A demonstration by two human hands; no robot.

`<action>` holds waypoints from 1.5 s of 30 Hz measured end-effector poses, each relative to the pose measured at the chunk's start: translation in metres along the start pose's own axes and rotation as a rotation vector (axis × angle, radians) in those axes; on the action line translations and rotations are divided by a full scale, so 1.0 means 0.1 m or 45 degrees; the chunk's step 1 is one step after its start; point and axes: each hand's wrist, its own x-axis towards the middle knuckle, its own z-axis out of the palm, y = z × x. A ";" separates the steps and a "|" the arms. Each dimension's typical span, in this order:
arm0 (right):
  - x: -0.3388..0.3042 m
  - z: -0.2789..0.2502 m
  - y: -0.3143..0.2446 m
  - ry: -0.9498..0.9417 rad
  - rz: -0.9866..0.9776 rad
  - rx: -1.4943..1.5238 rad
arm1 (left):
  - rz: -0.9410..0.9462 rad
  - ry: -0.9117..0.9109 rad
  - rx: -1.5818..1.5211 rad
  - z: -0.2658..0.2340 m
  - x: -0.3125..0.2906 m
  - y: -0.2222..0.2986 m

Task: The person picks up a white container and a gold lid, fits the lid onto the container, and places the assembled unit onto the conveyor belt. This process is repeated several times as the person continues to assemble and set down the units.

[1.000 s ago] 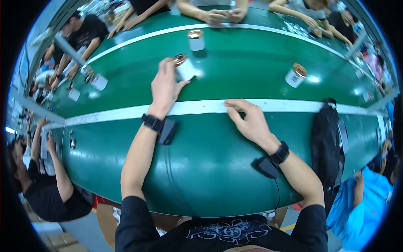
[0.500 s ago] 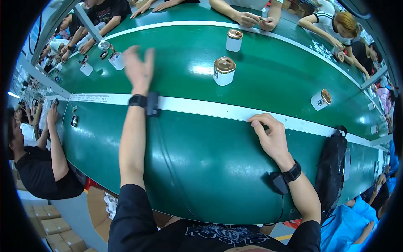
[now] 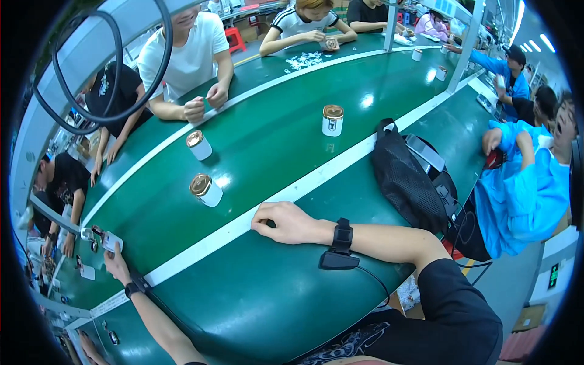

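At the left, my left hand [image 3: 118,266] reaches over the green belt, with its fingers against the side of a white container [image 3: 112,241] whose top stands open with small parts showing. The fingertips are partly hidden there. A similar open white container [image 3: 87,272] is just beyond the hand. My right hand [image 3: 283,221] rests on the white strip [image 3: 228,232] along the belt's near edge, fingers curled in, nothing visible in them. Farther off on the belt stand several white containers with shiny gold lids, the closest one [image 3: 205,190] between my two hands.
A black mesh bag [image 3: 409,179] with a phone-like device on it lies right of my right hand. Cables run from both wrist devices. Co-workers sit across the belt; a person in blue [image 3: 517,182] is at the right. A metal frame post [image 3: 56,216] stands at the left.
The view has swung to the right. My left hand has gone from open in the air to touching the open white container. My right hand stays curled on the white strip.
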 end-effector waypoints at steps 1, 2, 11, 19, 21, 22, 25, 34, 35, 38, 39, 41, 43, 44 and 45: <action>0.02 0.01 -0.02 0.008 -0.018 0.008 | 0.010 0.018 0.002 -0.08 0.04 0.03; 0.02 -0.01 0.00 -0.001 -0.024 0.018 | 0.045 -0.053 -0.216 -0.02 -0.06 0.15; 0.00 0.08 -0.28 0.198 0.306 0.523 | 0.172 -0.726 -1.088 -0.08 -1.98 2.15; -0.02 -0.01 -0.49 0.039 0.452 0.298 | 0.332 -1.431 -0.686 -0.34 -3.40 2.87; -0.01 -0.07 -0.47 -0.115 0.513 0.293 | 0.506 -1.380 -0.723 -0.34 -3.53 2.93; 0.01 -0.08 -0.42 -0.081 0.440 0.217 | 0.522 -1.398 -0.751 -0.29 -3.53 2.96; 0.02 -0.16 -0.60 -0.049 0.218 -0.047 | 0.268 -1.485 -0.710 -0.45 -3.49 3.04; 0.06 -0.13 -0.77 -0.226 -0.007 -0.137 | 0.037 -1.637 -0.834 -0.51 -3.57 3.01; 0.06 -0.12 -0.76 -0.229 -0.004 -0.139 | 0.033 -1.639 -0.838 -0.51 -3.57 2.99; 0.06 -0.09 -0.75 -0.249 -0.055 -0.056 | 0.065 -1.682 -1.040 -0.47 -3.57 2.90; 0.06 -0.14 -0.73 -0.214 -0.034 -0.088 | 0.101 -1.718 -1.058 -0.44 -3.55 2.96; 0.07 -0.22 -0.72 -0.421 0.146 0.310 | -0.027 -1.918 -0.903 -0.49 -3.52 3.07; -0.01 -0.22 -0.43 -0.321 0.029 0.363 | -0.037 -1.927 -0.991 -0.38 -3.61 3.19; -0.01 -0.25 -0.42 -0.409 0.130 0.509 | -0.052 -1.884 -1.050 -0.27 -3.67 3.11; 0.00 -0.26 -0.28 -0.373 0.003 0.510 | -0.073 -1.850 -1.112 -0.11 -3.73 3.06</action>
